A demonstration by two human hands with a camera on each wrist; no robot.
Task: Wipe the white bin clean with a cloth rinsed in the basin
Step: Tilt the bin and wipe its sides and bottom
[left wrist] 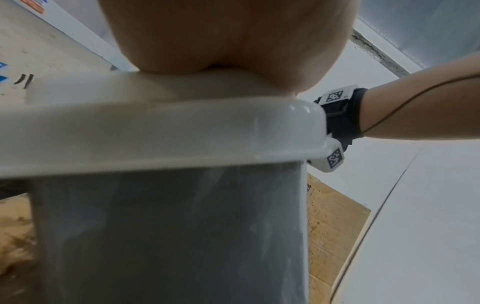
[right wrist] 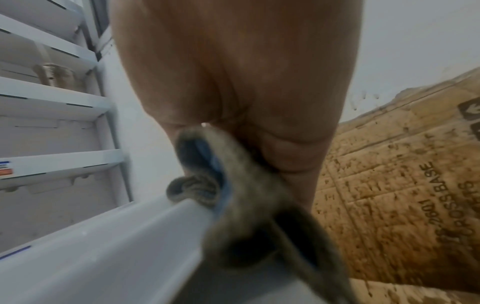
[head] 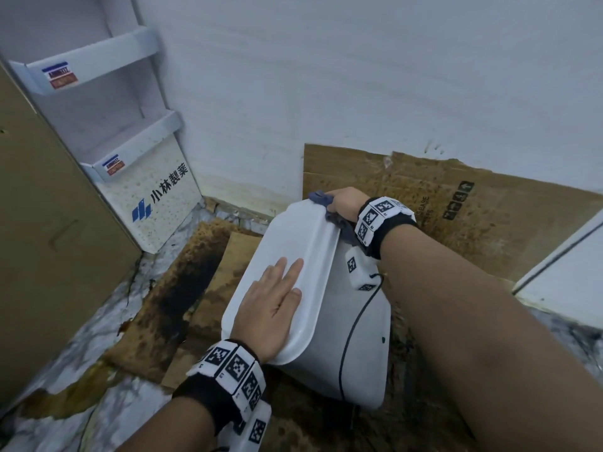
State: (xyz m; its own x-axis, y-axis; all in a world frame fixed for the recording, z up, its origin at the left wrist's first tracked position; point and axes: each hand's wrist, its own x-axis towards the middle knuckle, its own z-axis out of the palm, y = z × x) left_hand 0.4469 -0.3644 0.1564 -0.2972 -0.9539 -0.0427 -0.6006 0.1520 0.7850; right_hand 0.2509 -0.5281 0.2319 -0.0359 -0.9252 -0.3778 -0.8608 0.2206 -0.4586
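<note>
The white bin [head: 359, 340] stands tilted on stained cardboard, its lid [head: 293, 252] facing up and left. My left hand [head: 274, 305] lies flat on the lid with straight fingers, palm pressing near the lid's lower edge [left wrist: 166, 131]. My right hand [head: 342, 203] grips a grey-blue cloth [head: 323, 200] at the lid's far right rim. In the right wrist view the cloth [right wrist: 233, 197] is bunched under my palm against the lid edge [right wrist: 124, 242]. No basin is in view.
A white display shelf with blue printed characters [head: 137, 177] stands at the left against the wall. A brown board [head: 42, 223] leans at far left. Dirty cardboard [head: 473, 216] covers the wall base and floor. A white panel [head: 567, 272] stands at right. A black cable [head: 355, 321] crosses the bin.
</note>
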